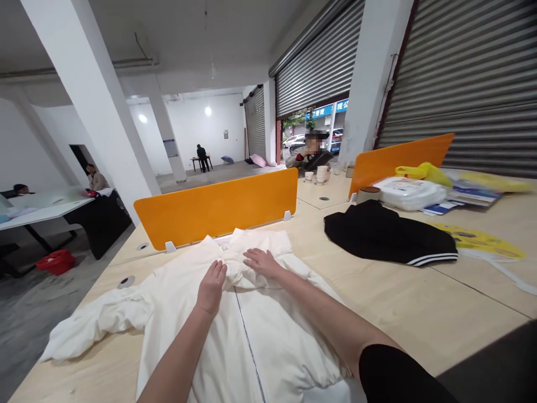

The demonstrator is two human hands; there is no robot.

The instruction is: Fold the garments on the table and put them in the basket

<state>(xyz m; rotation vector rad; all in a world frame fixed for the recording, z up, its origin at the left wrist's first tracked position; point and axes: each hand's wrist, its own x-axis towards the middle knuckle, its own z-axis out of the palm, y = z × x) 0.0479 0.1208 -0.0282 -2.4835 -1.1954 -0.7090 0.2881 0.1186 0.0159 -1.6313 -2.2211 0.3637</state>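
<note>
Fingers of your left hand (211, 286) and right hand (260, 261) lie flat, spread on the white jacket (235, 330) near the table's (411, 296) far edge.

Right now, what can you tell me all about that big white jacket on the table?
The white jacket looks soft and puffy, like padded cloth. It lies spread flat, front up, on the wooden table, its zipper running down the middle. One sleeve stretches out to the left. Its collar sits near the orange divider. The left hand and right hand both press flat on it just below the collar.
</note>
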